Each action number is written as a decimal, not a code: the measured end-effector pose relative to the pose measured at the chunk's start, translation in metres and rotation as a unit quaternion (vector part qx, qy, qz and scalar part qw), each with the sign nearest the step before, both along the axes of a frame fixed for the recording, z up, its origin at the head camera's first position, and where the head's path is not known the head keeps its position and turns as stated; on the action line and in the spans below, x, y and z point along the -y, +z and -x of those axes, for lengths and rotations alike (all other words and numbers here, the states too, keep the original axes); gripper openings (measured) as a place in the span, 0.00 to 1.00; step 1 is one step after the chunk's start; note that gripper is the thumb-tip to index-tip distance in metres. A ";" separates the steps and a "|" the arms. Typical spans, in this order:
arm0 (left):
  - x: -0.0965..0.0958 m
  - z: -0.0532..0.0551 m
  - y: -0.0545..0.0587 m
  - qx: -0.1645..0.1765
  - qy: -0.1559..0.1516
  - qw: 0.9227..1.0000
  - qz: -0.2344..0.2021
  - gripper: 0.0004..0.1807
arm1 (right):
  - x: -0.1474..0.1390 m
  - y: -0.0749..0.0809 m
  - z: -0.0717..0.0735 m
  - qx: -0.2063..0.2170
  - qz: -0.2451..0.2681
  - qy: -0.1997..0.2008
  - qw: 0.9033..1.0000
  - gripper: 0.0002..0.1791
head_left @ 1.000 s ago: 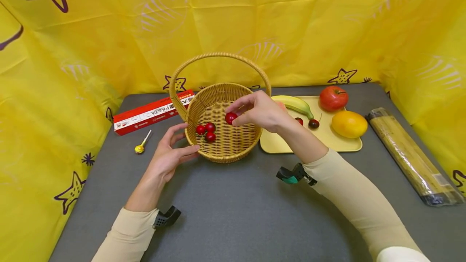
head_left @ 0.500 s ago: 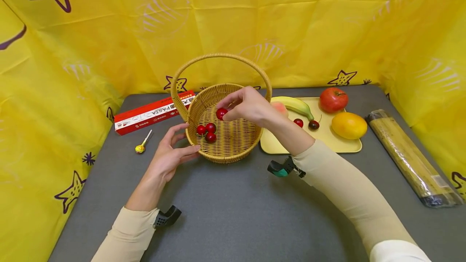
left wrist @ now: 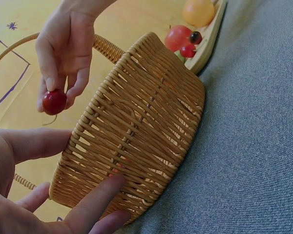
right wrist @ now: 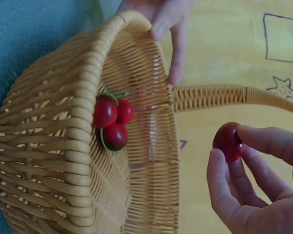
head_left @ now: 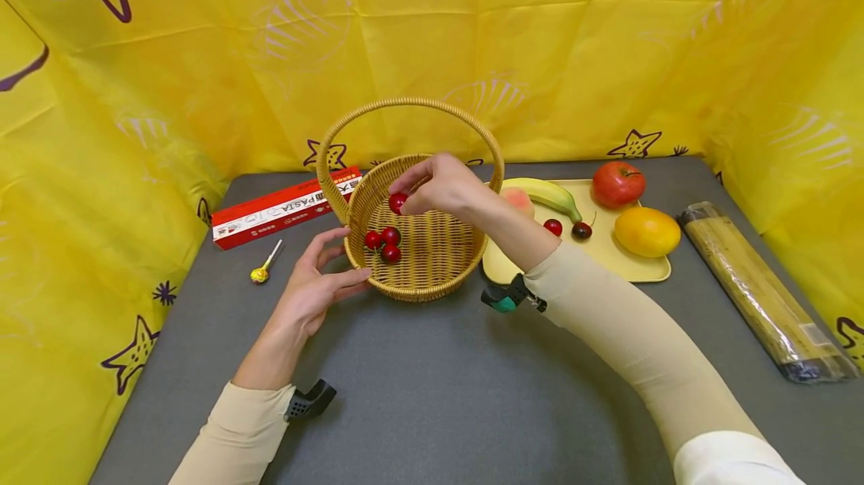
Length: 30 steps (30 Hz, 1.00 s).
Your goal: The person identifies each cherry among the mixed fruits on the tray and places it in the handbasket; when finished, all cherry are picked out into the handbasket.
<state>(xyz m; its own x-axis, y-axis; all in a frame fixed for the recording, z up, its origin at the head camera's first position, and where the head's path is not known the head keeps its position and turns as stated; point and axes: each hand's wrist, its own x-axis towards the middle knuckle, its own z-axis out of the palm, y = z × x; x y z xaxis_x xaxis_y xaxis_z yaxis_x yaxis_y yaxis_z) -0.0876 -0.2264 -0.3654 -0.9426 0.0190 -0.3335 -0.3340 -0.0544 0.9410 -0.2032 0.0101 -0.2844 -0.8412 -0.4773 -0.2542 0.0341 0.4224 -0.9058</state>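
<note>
My right hand (head_left: 442, 187) pinches a dark red cherry (head_left: 398, 203) between thumb and fingertips, above the wicker basket (head_left: 420, 291). A thin stem hangs below this cherry (left wrist: 54, 102) in the left wrist view. My left hand (head_left: 319, 281) rests against the basket's left side, thumb and index fingertip at the rim, other fingers spread along the outer wall (left wrist: 132, 126). Inside the basket, three red cherries (right wrist: 115, 136) with green stems lie together toward the left. The basket's tall arched handle (head_left: 408, 103) stands upright behind my right hand.
Right of the basket, a cream tray (head_left: 634, 273) bears a banana (head_left: 543, 191), a peach (head_left: 518, 200), two cherries (head_left: 582, 231), a red pomegranate-like fruit (head_left: 618, 184) and a mango (head_left: 648, 232). A pasta box (head_left: 283, 209), a lollipop (head_left: 263, 267) and a wrapped bamboo-coloured roll (head_left: 763, 286) lie around.
My right hand has moved left and slightly away from me over the basket, carrying the cherry. It uncovers more of the peach and a cherry on the tray. The left hand stays put.
</note>
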 end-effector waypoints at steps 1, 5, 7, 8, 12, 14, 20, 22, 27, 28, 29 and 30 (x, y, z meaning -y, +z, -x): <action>0.000 0.000 0.000 0.000 0.001 1.000 0.000 0.44 | 0.002 0.000 0.001 0.000 -0.002 0.002 1.000 0.15; 0.001 -0.001 0.001 0.002 0.004 1.000 -0.001 0.44 | 0.009 0.002 0.005 -0.001 -0.014 0.009 1.000 0.16; 0.001 -0.001 0.001 0.003 0.005 1.000 0.000 0.44 | 0.012 0.002 0.007 -0.002 -0.020 0.014 1.000 0.16; 0.001 -0.001 0.001 0.004 0.006 1.000 0.001 0.44 | 0.014 0.002 0.008 -0.002 -0.021 0.017 1.000 0.16; 0.001 -0.001 0.001 0.005 0.005 1.000 0.004 0.43 | 0.020 0.000 0.012 0.007 -0.009 0.031 0.999 0.17; 0.001 -0.001 0.000 0.004 0.004 1.000 0.003 0.43 | 0.022 -0.002 0.014 0.013 0.000 0.036 0.999 0.17; 0.000 0.001 -0.001 0.004 0.005 1.000 0.005 0.42 | 0.028 -0.008 0.022 0.024 0.008 0.034 0.999 0.17; 0.000 0.001 -0.001 0.005 0.005 1.000 0.006 0.42 | 0.030 -0.010 0.025 0.025 0.009 0.033 0.999 0.17; 0.000 0.000 -0.001 0.004 0.006 1.000 0.009 0.42 | 0.035 -0.013 0.030 0.029 0.012 0.038 0.999 0.16; 0.000 0.000 0.000 0.004 0.005 1.000 0.009 0.42 | 0.036 -0.014 0.030 0.029 0.014 0.039 0.999 0.16; 0.000 0.000 0.000 0.003 0.005 1.000 0.009 0.42 | 0.037 -0.014 0.031 0.028 0.014 0.040 0.999 0.16; -0.001 0.000 0.000 0.003 0.004 1.000 0.008 0.42 | 0.038 -0.015 0.032 0.026 0.016 0.041 0.999 0.16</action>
